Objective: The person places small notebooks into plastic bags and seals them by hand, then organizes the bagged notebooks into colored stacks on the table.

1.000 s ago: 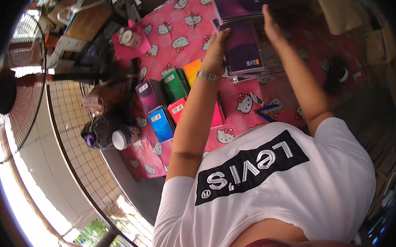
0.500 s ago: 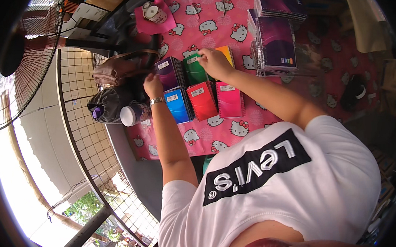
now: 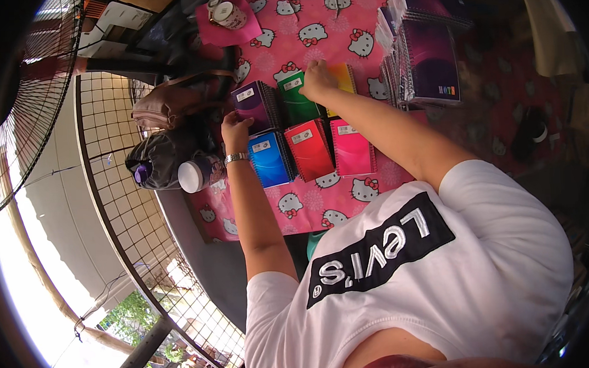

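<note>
Small spiral notebooks lie in two rows on a pink cartoon-cat tablecloth (image 3: 339, 22). The far row holds a purple notebook (image 3: 256, 105), a green notebook (image 3: 297, 98) and an orange notebook (image 3: 344, 80). The near row holds a blue notebook (image 3: 270, 158), a red notebook (image 3: 309, 148) and a pink notebook (image 3: 351, 148). My left hand (image 3: 237, 128), with a wristwatch, touches the left edge of the purple notebook. My right hand (image 3: 317, 79) rests fingers-down between the green and orange notebooks, partly covering the orange one.
Stacks of larger purple spiral notebooks (image 3: 427, 50) stand at the far right. A brown bag (image 3: 170, 104), a dark bundle and a white-capped bottle (image 3: 197, 174) lie at the table's left edge. A wire grid panel (image 3: 129, 212) and a fan (image 3: 30, 98) stand left. A jar (image 3: 227, 13) sits far back.
A second ago both hands were at the large purple notebooks on the right. They moved left to the small notebooks; since half a second ago the left hand shifted onto the purple notebook's edge.
</note>
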Motion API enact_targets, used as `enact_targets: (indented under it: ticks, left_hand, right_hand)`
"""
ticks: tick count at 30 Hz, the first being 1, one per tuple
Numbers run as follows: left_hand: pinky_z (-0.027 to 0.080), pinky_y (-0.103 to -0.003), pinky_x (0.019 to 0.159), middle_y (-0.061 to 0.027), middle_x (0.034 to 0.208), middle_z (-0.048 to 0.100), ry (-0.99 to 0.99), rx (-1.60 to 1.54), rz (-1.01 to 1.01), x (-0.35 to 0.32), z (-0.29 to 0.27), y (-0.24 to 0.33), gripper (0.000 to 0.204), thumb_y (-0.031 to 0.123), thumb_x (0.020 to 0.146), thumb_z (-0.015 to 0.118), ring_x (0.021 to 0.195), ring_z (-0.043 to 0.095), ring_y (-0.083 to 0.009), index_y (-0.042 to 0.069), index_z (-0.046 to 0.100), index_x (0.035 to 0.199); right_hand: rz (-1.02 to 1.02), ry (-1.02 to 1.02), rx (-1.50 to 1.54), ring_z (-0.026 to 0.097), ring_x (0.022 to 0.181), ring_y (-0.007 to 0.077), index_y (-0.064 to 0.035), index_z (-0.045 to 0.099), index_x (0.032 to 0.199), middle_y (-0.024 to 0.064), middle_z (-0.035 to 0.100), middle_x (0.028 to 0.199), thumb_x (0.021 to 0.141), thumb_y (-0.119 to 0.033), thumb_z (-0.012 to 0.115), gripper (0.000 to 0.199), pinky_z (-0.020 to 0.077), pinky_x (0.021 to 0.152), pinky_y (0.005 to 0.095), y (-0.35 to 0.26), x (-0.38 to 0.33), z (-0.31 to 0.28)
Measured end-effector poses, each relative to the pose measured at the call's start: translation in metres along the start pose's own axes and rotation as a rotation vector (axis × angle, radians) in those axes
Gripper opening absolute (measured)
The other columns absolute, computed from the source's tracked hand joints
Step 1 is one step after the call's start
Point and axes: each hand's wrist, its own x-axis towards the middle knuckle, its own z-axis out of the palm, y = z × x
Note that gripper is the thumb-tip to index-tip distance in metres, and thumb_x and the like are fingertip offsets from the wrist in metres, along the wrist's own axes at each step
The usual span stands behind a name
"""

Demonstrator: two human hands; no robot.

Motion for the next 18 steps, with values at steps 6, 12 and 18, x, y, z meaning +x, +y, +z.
enact_targets:
  ticks: [6,12,18]
  left_hand:
    - [0.05,-0.027,0.082,-0.0108,0.105,0.065,-0.019,-0.138,-0.022,-0.004,-0.002,-0.001,0.05,-0.004,0.068,0.072,0.091,0.063,-0.0167,-0.005,0.055,0.115]
    - [0.048,-0.028,0.085,-0.0106,0.107,0.065,-0.028,-0.087,-0.004,-0.003,0.004,0.005,0.052,-0.003,0.07,0.073,0.095,0.062,-0.017,-0.005,0.054,0.118]
    - [0.043,-0.023,0.064,-0.0013,0.096,0.064,-0.046,-0.368,-0.279,0.0,-0.022,-0.001,0.037,0.023,0.088,0.063,0.078,0.058,-0.0095,0.009,0.057,0.122]
  right_hand:
    - [-0.115,0.081,0.031,0.058,0.103,0.0313,-0.0079,0.055,0.109,0.0143,0.047,0.117,0.076,-0.024,0.074,0.042,0.0524,0.082,0.0412,0.0,-0.002,0.014]
    - [-0.355,0.189,0.103,0.061,0.098,0.0335,-0.0097,0.062,0.102,0.014,0.06,0.103,0.079,-0.02,0.065,0.025,0.051,0.078,0.0454,0.006,0.019,0.004]
    - [-0.571,0.038,0.128,0.066,0.085,0.0321,-0.0098,0.07,0.087,0.015,0.068,0.086,0.07,-0.022,0.066,0.022,0.0496,0.076,0.0473,-0.077,-0.012,-0.065]
